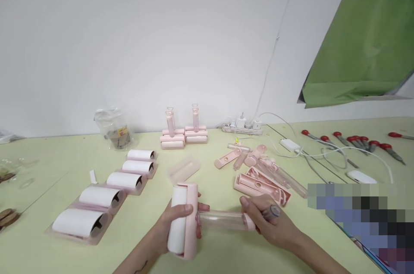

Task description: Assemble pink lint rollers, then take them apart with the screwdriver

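Observation:
A pink lint roller (191,222) with a white paper roll lies sideways between my hands. My left hand (171,222) is closed around its head, thumb on the pink casing. From the head a clear tubular handle (221,220) runs right to a pink end cap (248,221). My right hand (274,222) is closed at that cap. A short tool with a clear, dark-ended handle (271,213), perhaps a screwdriver, sticks out of the same hand; its tip is hidden. Just beyond the roller head lies a pale pink cover (184,169), slightly blurred.
At left, white paper rolls (93,195) sit in pink covers. Assembled lint rollers (173,141) stand by the wall. Pink handle parts (258,185) are piled right of centre. A power strip (242,129), cables and red-tipped tools (355,140) lie behind. A plastic bag (116,129) stands back left.

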A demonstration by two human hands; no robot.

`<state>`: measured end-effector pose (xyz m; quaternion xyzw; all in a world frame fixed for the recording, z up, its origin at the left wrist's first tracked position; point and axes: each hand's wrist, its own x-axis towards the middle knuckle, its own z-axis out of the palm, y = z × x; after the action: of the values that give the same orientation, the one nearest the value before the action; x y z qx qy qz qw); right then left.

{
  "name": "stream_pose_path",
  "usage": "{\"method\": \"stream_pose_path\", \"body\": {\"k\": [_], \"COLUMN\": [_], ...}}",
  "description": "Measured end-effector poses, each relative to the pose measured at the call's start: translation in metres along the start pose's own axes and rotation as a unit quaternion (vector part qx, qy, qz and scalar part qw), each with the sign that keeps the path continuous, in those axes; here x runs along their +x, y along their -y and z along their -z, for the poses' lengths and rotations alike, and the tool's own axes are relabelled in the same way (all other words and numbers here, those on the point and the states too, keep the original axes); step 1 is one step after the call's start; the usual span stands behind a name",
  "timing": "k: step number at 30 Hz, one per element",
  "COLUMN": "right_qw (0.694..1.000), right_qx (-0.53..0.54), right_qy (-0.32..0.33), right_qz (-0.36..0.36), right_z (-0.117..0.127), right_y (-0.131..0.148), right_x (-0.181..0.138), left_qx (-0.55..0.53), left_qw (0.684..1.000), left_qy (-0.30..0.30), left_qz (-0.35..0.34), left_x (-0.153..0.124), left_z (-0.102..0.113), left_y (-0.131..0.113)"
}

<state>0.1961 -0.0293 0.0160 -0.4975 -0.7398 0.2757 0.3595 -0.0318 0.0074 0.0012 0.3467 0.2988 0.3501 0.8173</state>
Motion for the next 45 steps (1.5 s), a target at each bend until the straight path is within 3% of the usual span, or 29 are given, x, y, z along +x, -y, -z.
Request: {"method": "stream_pose_path", "body": {"k": [4,7,10,15,19,23,26,29,31,33,38,41,45], "right_qw": [0.993,0.981,0.982,0.957,0.933,0.926,0.937,0.964,0.951,0.919,0.903,0.893,0.876], "right_qx": [0.114,0.186,0.048,-0.22,-0.279,-0.281,-0.25,-0.212,-0.235,-0.289,-0.344,-0.347,-0.351], "right_qy": [0.014,-0.048,-0.174,-0.15,-0.165,-0.196,-0.22,-0.153,-0.072,-0.02,-0.048,-0.063,-0.013], "right_qz": [-0.007,-0.022,-0.061,-0.115,-0.155,-0.156,-0.101,0.055,0.19,0.269,0.254,0.278,0.331], "right_z": [-0.003,0.007,0.027,0.053,0.054,0.062,0.066,0.049,0.026,0.001,-0.034,-0.032,-0.021], "right_y": [0.006,0.018,0.027,0.011,-0.012,-0.016,-0.002,0.015,0.024,0.029,0.021,0.013,0.011], "right_x": [-0.004,-0.005,0.008,0.057,0.088,0.092,0.078,0.058,0.045,0.034,0.02,0.016,0.014], "left_qx": [-0.01,-0.034,-0.065,-0.087,-0.066,-0.046,-0.026,-0.007,-0.002,-0.008,0.031,0.068,0.072], "left_qw": [1.0,0.998,0.995,0.991,0.995,0.998,0.999,0.997,0.996,0.996,0.993,0.993,0.992], "left_qy": [0.001,-0.031,-0.08,-0.099,-0.074,-0.03,-0.011,-0.009,-0.002,0.012,0.038,0.06,0.102], "left_qz": [0.026,0.035,-0.002,-0.012,0.004,-0.008,-0.032,-0.075,-0.087,-0.093,-0.106,-0.076,-0.01], "left_x": [0.001,0.004,0.007,0.008,0.008,0.008,0.008,0.006,0.005,0.004,0.003,0.0,-0.007], "left_z": [0.003,0.007,0.009,0.004,0.004,0.006,0.004,-0.001,-0.005,-0.007,-0.009,-0.012,-0.022], "left_y": [-0.004,-0.005,-0.005,-0.004,0.001,0.006,0.008,0.009,0.011,0.015,0.024,0.021,0.013]}}
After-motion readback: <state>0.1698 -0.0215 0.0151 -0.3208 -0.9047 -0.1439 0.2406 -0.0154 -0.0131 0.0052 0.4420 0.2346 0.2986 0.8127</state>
